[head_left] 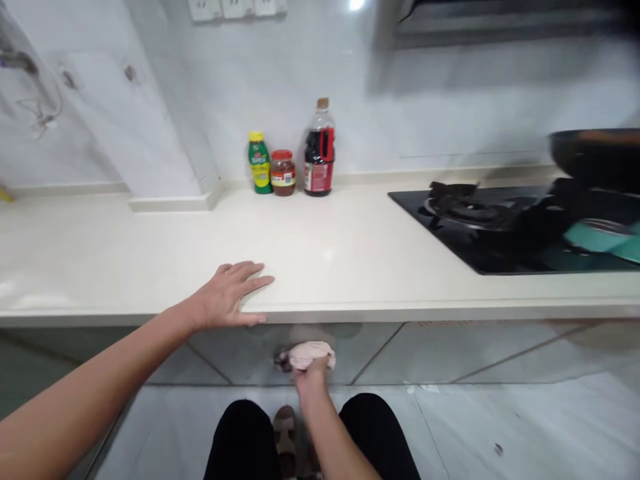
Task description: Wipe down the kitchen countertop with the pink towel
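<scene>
My left hand rests flat on the front edge of the pale countertop, its fingers spread and nothing in it. Below the counter, my right hand is closed on a crumpled light pink cloth. The cloth is against the grey front of the cabinet, and its left end looks dark and blurred. Part of my right fingers is hidden by the cloth and the hand itself.
At the wall stand a green bottle with a yellow cap, a red-lidded jar and a large dark sauce bottle. To the right are a black gas stove, a dark wok and a teal object.
</scene>
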Demonstrator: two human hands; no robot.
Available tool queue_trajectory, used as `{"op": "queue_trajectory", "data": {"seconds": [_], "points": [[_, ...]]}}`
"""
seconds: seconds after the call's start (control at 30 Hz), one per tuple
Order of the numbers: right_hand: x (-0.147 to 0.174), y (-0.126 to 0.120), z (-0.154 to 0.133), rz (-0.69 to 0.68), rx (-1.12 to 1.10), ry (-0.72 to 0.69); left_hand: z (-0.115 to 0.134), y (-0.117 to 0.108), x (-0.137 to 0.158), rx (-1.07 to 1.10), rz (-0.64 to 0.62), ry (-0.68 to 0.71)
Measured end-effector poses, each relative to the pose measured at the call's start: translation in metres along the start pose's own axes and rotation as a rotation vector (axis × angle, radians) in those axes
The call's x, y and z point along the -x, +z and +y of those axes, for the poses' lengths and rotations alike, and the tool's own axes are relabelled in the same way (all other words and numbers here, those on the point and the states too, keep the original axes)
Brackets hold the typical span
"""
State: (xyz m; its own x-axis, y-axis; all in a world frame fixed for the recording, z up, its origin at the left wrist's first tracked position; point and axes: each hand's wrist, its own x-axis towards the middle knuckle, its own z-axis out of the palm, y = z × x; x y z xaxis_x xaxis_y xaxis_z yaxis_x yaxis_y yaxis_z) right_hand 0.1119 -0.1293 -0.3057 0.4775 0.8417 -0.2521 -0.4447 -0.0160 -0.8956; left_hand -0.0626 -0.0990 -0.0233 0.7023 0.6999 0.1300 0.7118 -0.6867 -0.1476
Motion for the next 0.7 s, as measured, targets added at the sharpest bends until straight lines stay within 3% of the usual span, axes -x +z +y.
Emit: {"op": "queue_trajectory", "data": {"seconds": [0.1,0.2,0.3,0.43,0.5,0.57,0.63,0.7], "points": [[0.036,0.043,0.023,-0.169,-0.125,0.179,0.001,0.001,0.001,0.047,0.018,-0.016],[0.046,0.054,0.018,-0.309,-0.174,0.284,0.001,0.005,0.004,0.061,0.044,-0.03],[0.031,0.028,-0.019,-0.386,-0.157,0.307,0.001,0.01,0.007,0.056,0.073,-0.032],[0.004,-0.034,-0.091,-0.366,-0.09,0.229,0.002,0.013,0.008,0.059,0.103,-0.012],[0.003,-0.057,-0.121,-0.269,-0.054,0.104,0.003,0.014,0.008,0.061,0.105,-0.008],[0.013,-0.067,-0.137,-0.077,-0.007,-0.109,0.005,0.013,0.008,0.061,0.106,-0.005],[0.027,-0.068,-0.136,0.138,0.151,-0.374,0.007,0.012,0.009,0.06,0.106,-0.003],[0.035,-0.066,-0.12,0.199,0.421,-0.659,0.009,0.011,0.01,0.061,0.106,-0.013]]}}
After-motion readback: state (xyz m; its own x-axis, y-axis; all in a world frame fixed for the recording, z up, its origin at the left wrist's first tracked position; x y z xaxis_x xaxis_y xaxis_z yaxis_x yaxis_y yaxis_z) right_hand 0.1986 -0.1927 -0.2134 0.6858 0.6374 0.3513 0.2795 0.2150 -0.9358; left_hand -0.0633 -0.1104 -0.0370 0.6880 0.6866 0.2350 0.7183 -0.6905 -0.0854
